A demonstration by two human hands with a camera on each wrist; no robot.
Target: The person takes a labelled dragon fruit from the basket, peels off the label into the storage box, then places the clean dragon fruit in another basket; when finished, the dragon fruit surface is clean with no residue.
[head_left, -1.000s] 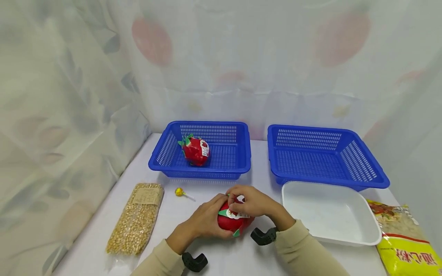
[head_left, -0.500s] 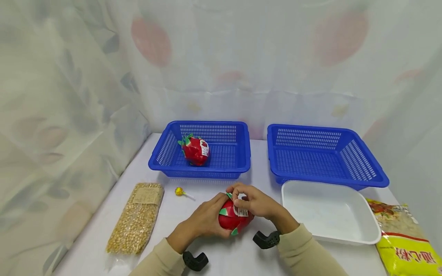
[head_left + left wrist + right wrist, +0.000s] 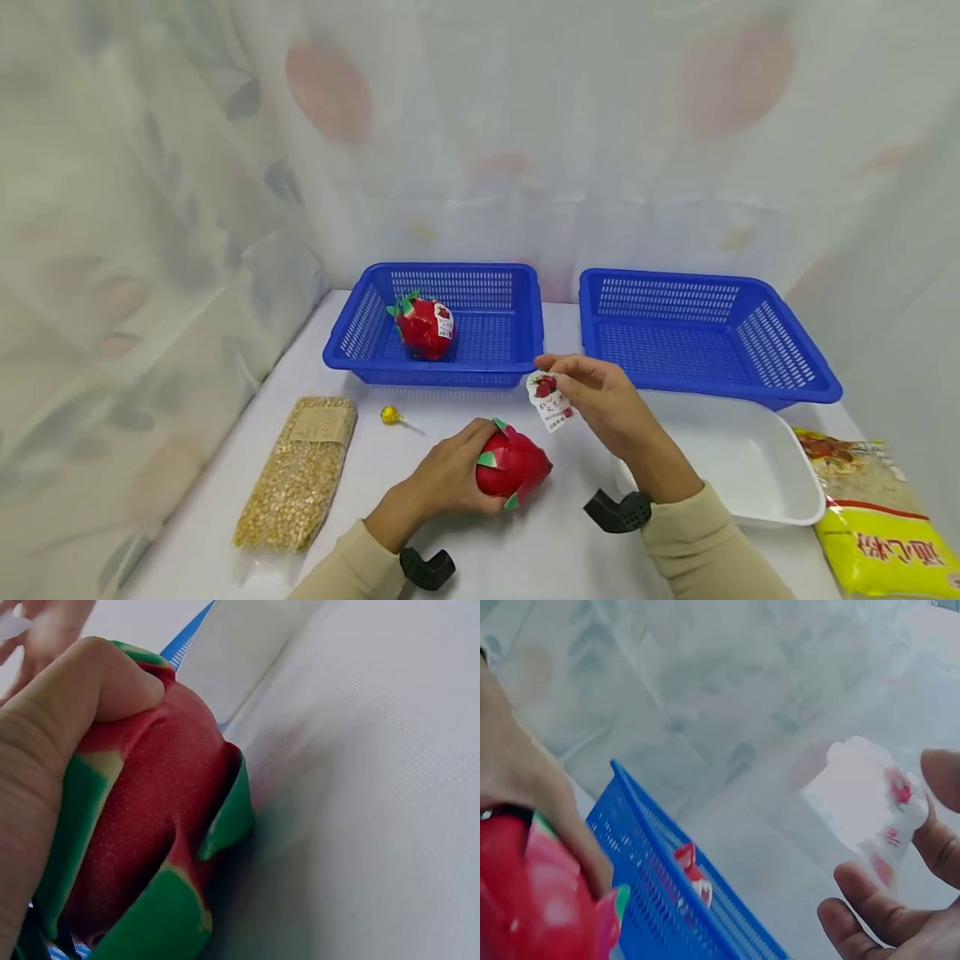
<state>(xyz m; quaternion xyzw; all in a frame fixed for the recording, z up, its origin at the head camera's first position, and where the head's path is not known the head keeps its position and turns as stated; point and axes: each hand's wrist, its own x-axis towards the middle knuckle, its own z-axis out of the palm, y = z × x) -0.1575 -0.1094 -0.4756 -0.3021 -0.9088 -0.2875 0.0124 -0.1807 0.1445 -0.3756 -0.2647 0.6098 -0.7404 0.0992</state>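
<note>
Red fruit (image 3: 514, 468) is held by the curled left hand (image 3: 448, 475), and a white sticker (image 3: 549, 403) is pinched by the right hand (image 3: 613, 408), up off the table (image 3: 540, 550).

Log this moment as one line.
left hand: grips dragon fruit | right hand: pinches detached label | labelled fruit: inside left blue basket

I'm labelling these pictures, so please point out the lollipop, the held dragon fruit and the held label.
Lollipop (image 3: 389, 415), head view: on its yellow candy.
Held dragon fruit (image 3: 517, 467), head view: on its red skin.
Held label (image 3: 549, 404), head view: on its printed face.
</note>
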